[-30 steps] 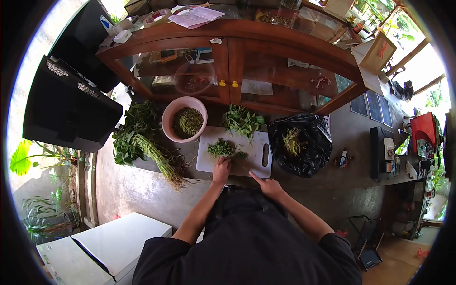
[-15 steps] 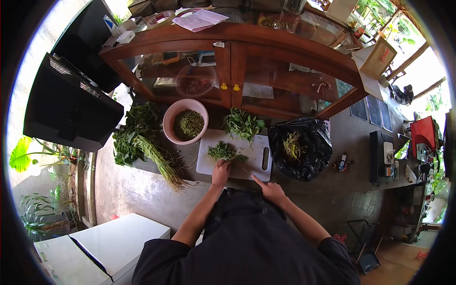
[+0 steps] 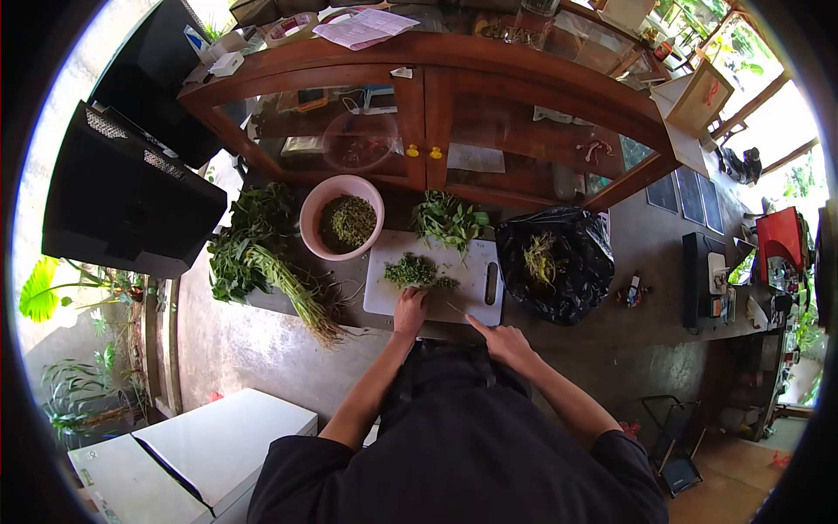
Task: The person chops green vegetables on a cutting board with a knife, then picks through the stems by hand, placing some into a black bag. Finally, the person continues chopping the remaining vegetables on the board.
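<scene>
A white cutting board lies on the table with a pile of chopped greens on it. My left hand rests at the near edge of the pile, its fingers bent together; what is under them is hidden. In my right hand is a knife, its thin blade over the board's front part, apart from the greens. Leafy stems lie across the board's far edge. A pink bowl of chopped greens stands at the board's left.
Long leafy stalks with roots lie on the left. A black plastic bag with root scraps is right of the board. Behind stands a wooden glass-door cabinet. A small colourful object lies farther right, and a white appliance is at lower left.
The view has shifted slightly. My hands keep nearly the same places at the board, and the pile looks much the same.
</scene>
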A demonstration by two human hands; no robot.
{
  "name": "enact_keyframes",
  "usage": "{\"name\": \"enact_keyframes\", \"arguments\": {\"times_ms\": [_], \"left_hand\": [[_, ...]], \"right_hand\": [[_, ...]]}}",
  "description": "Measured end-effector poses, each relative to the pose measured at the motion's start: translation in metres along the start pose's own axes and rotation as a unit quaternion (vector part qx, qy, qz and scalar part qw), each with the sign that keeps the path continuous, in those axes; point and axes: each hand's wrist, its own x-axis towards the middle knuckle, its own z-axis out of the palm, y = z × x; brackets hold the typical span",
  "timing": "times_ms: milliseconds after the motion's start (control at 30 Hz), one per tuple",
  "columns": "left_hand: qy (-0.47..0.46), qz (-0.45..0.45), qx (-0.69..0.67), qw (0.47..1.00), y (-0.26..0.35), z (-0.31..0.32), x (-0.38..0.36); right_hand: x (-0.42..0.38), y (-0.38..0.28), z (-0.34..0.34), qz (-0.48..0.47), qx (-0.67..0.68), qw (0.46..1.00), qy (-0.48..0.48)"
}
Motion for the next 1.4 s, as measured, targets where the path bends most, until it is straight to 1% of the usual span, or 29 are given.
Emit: {"name": "enact_keyframes", "arguments": {"times_ms": [167,400,467,667,767,833,1067,1233,1267,1400], "left_hand": [[0.005,0.006,-0.002,1.0,0.002,-0.002,0.002],[0.009,0.012,-0.009,1.0,0.002,-0.001,0.001],[0.012,0.013,-0.002,1.0,0.005,-0.003,-0.001],[0.013,0.021,0.006,1.0,0.003,-0.004,0.002],[0.014,0.015,-0.009,1.0,0.0,0.002,0.0],[0.024,-0.006,-0.014,1.0,-0.001,0.003,-0.001],[0.024,0.003,-0.007,1.0,-0.001,0.001,-0.003],[0.017,0.035,0.005,0.999,0.002,-0.005,-0.003],[0.015,0.035,0.004,0.999,0.003,-0.004,-0.004],[0.001,0.019,0.01,1.0,0.005,-0.004,-0.003]], "right_hand": [[-0.001,0.0,-0.002,-0.03,-0.007,0.999,0.034],[0.009,0.017,0.03,-0.044,0.016,0.998,0.052],[0.019,0.025,0.054,-0.055,0.015,0.994,0.097],[0.0,0.021,0.034,-0.062,0.027,0.991,0.115],[0.013,0.024,0.047,-0.047,0.021,0.993,0.107],[0.016,0.021,0.05,-0.044,0.021,0.993,0.104],[0.011,0.026,0.049,-0.036,0.016,0.996,0.084],[0.01,0.025,0.045,-0.044,0.026,0.993,0.108],[0.009,0.024,0.046,-0.051,0.036,0.991,0.121],[0.011,0.022,0.049,-0.039,0.025,0.993,0.112]]}}
